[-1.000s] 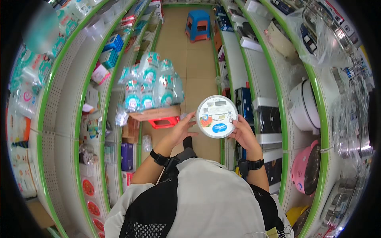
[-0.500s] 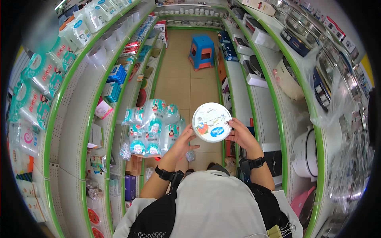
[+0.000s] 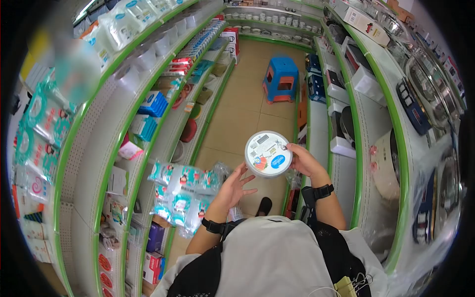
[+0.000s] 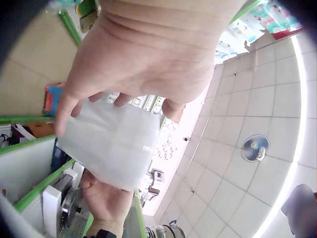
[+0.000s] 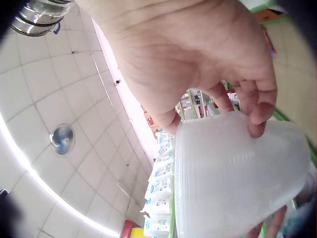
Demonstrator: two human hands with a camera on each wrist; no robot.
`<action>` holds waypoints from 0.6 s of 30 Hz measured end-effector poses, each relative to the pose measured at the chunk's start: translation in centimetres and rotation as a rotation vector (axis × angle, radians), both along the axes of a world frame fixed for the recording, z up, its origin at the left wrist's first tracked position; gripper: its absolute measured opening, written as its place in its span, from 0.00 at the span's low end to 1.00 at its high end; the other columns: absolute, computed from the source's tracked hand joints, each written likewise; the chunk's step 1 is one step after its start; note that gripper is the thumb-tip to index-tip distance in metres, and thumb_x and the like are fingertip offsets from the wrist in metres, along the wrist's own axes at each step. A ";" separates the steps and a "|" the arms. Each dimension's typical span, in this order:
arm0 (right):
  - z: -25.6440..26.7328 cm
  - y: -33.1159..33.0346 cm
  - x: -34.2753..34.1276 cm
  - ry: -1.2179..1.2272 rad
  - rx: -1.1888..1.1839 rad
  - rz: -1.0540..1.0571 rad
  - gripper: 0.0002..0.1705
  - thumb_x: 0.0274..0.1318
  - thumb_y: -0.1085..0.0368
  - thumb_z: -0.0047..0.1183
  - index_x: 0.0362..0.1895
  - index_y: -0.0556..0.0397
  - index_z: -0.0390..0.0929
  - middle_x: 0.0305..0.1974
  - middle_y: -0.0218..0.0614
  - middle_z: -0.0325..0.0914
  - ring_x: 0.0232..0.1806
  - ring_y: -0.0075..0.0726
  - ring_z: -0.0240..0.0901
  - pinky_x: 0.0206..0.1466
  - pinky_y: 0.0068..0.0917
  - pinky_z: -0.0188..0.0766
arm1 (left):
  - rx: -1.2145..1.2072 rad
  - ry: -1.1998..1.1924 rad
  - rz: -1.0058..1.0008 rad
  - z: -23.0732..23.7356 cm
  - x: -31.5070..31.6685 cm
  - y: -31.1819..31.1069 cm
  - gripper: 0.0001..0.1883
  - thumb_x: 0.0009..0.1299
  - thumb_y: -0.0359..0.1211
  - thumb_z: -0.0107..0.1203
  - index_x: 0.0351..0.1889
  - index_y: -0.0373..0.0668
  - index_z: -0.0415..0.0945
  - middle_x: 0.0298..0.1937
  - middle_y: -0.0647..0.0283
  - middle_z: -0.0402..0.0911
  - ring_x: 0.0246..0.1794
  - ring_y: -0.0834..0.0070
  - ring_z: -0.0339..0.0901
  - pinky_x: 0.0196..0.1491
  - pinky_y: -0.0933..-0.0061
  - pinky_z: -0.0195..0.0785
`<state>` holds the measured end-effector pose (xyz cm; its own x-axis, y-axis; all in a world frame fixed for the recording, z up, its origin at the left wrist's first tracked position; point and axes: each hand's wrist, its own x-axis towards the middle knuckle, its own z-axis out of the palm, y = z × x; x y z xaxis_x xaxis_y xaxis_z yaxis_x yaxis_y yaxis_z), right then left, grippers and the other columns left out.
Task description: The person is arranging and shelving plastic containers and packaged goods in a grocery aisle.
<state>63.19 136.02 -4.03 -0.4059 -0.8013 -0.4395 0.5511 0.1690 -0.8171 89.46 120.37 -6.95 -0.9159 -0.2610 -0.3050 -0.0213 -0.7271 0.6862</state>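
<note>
A stack of nested clear plastic tubs (image 3: 268, 154), with a white, printed round top, is held up over the aisle. My right hand (image 3: 309, 163) grips its right side, thumb at the rim; the right wrist view shows that hand (image 5: 198, 59) with fingertips pressed on the cloudy plastic side (image 5: 237, 173). On the other side, my left hand (image 3: 230, 192) has its fingers spread, the fingertips by the stack's left edge. In the left wrist view, the left hand (image 4: 143, 54) lies along the stack (image 4: 111, 141) with loose fingers; firm contact is unclear.
Shelves with green edges (image 3: 392, 114) line both sides. Wrapped packs (image 3: 180, 193) of teal-and-white goods sit at lower left. A blue and red stool (image 3: 280, 81) stands farther up the tiled aisle (image 3: 237, 109). Pots and cookers fill the right shelves.
The view has tilted up and turned, so the stool and shelves appear farther right. The stack stays between my hands, slightly farther right in view. My left fingers look more spread.
</note>
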 end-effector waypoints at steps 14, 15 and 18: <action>0.4 0.8 -19.8 0.021 -0.052 -0.355 0.23 0.71 0.46 0.53 0.57 0.48 0.77 0.45 0.29 0.82 0.43 0.28 0.78 0.43 0.28 0.73 | -0.060 0.075 -0.296 2.1 -26.4 -5.8 0.43 0.79 0.58 0.46 0.85 0.51 0.42 0.85 0.59 0.38 0.79 0.49 0.48 0.70 0.30 0.57; 0.4 0.2 -21.0 0.033 -0.058 -0.361 0.22 0.72 0.46 0.53 0.56 0.47 0.77 0.44 0.29 0.82 0.42 0.27 0.78 0.43 0.27 0.73 | -0.063 0.068 -0.317 1.7 -28.3 -6.7 0.43 0.79 0.58 0.46 0.85 0.51 0.42 0.85 0.59 0.38 0.79 0.49 0.48 0.70 0.30 0.57; 0.1 -2.8 -24.9 0.069 -0.071 -0.367 0.21 0.72 0.46 0.52 0.55 0.47 0.77 0.43 0.28 0.82 0.40 0.26 0.77 0.42 0.27 0.73 | -0.047 0.047 -0.334 0.9 -33.5 -10.6 0.39 0.80 0.56 0.44 0.83 0.51 0.47 0.83 0.61 0.43 0.78 0.50 0.51 0.70 0.32 0.59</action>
